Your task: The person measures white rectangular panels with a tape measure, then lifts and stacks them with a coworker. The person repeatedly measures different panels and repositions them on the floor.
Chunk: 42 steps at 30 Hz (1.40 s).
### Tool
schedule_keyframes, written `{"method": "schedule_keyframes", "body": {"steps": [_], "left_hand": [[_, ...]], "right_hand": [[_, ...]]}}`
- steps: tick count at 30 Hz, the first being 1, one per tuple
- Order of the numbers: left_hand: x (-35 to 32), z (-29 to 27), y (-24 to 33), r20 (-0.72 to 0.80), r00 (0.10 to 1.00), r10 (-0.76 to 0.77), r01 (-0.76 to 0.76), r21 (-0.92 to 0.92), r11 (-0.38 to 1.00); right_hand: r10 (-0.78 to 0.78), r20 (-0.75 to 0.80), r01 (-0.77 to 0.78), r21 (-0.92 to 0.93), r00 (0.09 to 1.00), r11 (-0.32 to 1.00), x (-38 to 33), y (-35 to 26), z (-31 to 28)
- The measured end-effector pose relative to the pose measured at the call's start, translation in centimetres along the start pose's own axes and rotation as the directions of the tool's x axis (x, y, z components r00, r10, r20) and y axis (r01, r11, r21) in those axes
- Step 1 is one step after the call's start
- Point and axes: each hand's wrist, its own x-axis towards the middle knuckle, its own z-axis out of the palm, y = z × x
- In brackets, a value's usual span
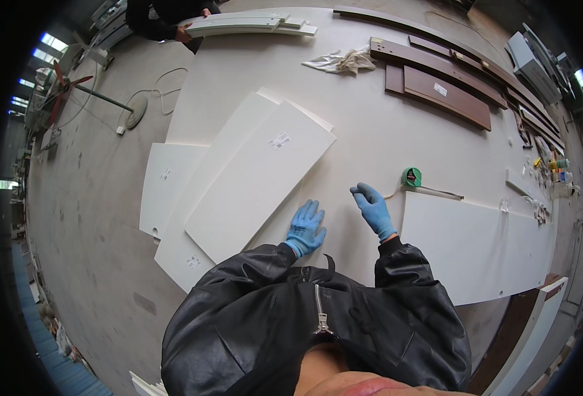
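Note:
My left hand point(306, 229), in a blue work glove, lies on the white tabletop point(351, 152) with its fingers stretched out, beside the lower right edge of a stack of white panels point(265, 158). My right hand point(374, 210), gloved the same way, hovers over or rests on the table with its fingers bent and drawn together. Whatever its fingertips may hold is too small to tell. Just beyond it stands a green tape measure point(411, 177), with a thin dark strip running rightward from it. Close to the right hand is a large white panel point(479, 244).
Brown boards point(436, 86) lie at the far right, near a crumpled white cloth point(343, 62). At the far left, another person's hand point(184, 32) touches stacked pale boards point(252, 25). Small hardware and bottles point(558, 164) crowd the right edge. A fan point(64, 84) stands on the floor left.

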Motion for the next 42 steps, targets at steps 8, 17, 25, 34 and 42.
{"method": "schedule_keyframes", "body": {"steps": [8,17,25,34,42], "left_hand": [[-0.2,0.6,0.0,-0.031,1.0,-0.002,0.002,0.002,1.0],[-0.1,1.2,0.3,-0.03,1.0,0.007,-0.007,-0.01,1.0],[0.0,1.5,0.4,-0.031,1.0,0.002,-0.003,-0.009,1.0],[0.0,1.4,0.3,0.005,1.0,0.01,-0.011,0.029,1.0],[-0.2,1.8,-0.1,0.013,1.0,0.02,-0.021,0.048,0.999]], "right_hand": [[0.014,0.007,-0.013,-0.037,1.0,0.999,-0.6,0.6,0.2],[-0.109,-0.154,0.094,-0.107,0.982,0.99,0.3,-0.4,-3.8],[-0.056,-0.167,0.033,-0.138,0.984,0.99,-1.5,-0.2,-4.2],[0.015,-0.133,-0.029,-0.106,0.991,0.994,-2.7,0.9,-3.0],[-0.183,-0.388,0.091,-0.244,0.903,0.965,4.1,-2.6,-10.9]]}}
